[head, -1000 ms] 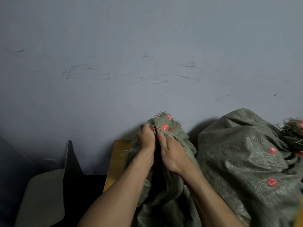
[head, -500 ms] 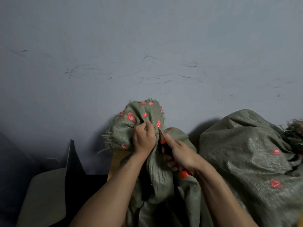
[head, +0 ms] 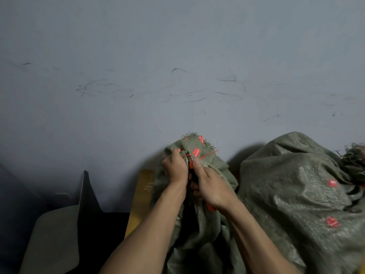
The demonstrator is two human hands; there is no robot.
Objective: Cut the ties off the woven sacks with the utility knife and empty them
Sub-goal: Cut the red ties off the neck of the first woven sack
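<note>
Left hand (head: 174,167), right hand (head: 210,187): both bare. Left forearm (head: 150,230) and right forearm (head: 256,234) bare to the frame edge, lean. Right thumbnail (head: 196,161) short, rounded. Knuckle creases visible.

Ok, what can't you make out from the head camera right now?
- Knife blade: head view, hidden between the left hand and right hand; only orange bits of the utility knife show.
- Red tie: head view, its loop is buried in folds of the sack; cut or not, cannot tell.
- Sack contents: head view, covered by the fabric.
- Frayed sack neck, far right: head view, cut off by the frame edge.
</note>
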